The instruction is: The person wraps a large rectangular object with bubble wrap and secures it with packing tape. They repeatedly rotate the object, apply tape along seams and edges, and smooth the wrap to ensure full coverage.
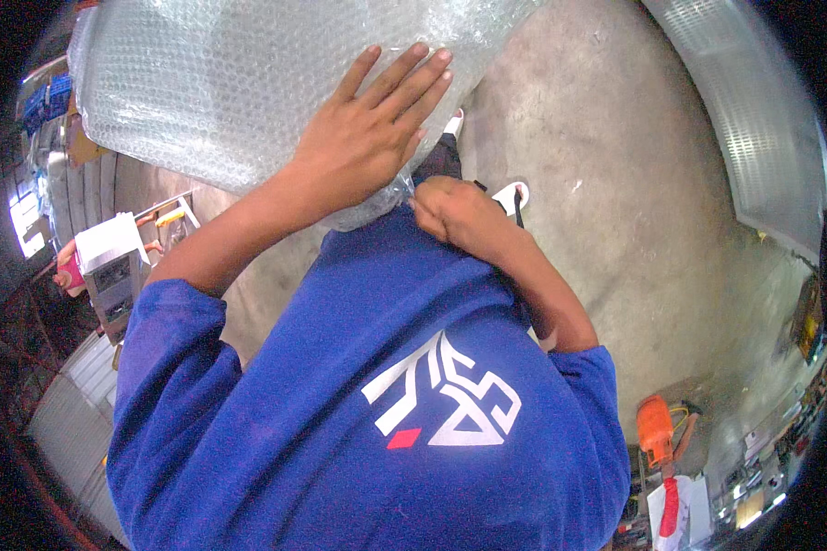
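A large sheet of clear bubble wrap (202, 92) spreads across the upper left, in front of my body. My left hand (366, 133) lies flat on it, fingers stretched out and pointing away from me. Close to my waist, my right hand (455, 213) is closed, with a gathered edge of the bubble wrap pinched between thumb and fingers. What lies beneath the sheet cannot be made out clearly.
Concrete floor (606, 129) lies to the right. A perforated metal panel (753, 119) stands at the far right. Lower right is an orange object (655, 430) beside cluttered items. At left, another person (68, 268) is near a cart (118, 289).
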Tool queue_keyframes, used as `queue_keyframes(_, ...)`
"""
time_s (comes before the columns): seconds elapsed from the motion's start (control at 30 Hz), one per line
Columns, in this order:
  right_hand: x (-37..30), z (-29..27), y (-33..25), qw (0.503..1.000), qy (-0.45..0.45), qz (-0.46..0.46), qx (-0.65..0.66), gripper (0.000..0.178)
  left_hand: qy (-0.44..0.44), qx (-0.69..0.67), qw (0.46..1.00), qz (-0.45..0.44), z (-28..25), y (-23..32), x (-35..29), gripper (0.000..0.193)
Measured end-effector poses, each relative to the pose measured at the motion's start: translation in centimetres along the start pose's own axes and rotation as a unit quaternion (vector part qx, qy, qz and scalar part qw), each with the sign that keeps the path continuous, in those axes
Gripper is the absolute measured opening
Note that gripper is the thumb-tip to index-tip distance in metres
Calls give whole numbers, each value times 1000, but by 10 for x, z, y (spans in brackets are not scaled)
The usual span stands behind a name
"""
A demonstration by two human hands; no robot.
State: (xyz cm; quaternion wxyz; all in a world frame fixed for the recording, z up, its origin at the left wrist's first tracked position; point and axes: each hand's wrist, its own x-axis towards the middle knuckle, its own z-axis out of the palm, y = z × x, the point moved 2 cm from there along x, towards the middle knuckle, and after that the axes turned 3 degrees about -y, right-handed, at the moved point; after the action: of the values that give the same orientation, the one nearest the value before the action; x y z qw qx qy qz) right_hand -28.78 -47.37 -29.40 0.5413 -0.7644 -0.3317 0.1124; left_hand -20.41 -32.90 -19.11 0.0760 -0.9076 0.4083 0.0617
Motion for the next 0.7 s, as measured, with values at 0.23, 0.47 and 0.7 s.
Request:
queue_keyframes(0.23, -18, -5, 3, 991, -124, 16, -38, 16, -35, -3, 999, -4, 2, 2, 0, 65)
queue_keyframes(0.47, -140, -73, 64, 912, -77, 349, -202, 24, -31, -7, 999, 13, 6, -2, -5, 67)
queue_keyframes(0.7, -185, -109, 110, 757, -116, 557, -321, 58, -24, -97, 995, 24, 2, 2, -14, 85)
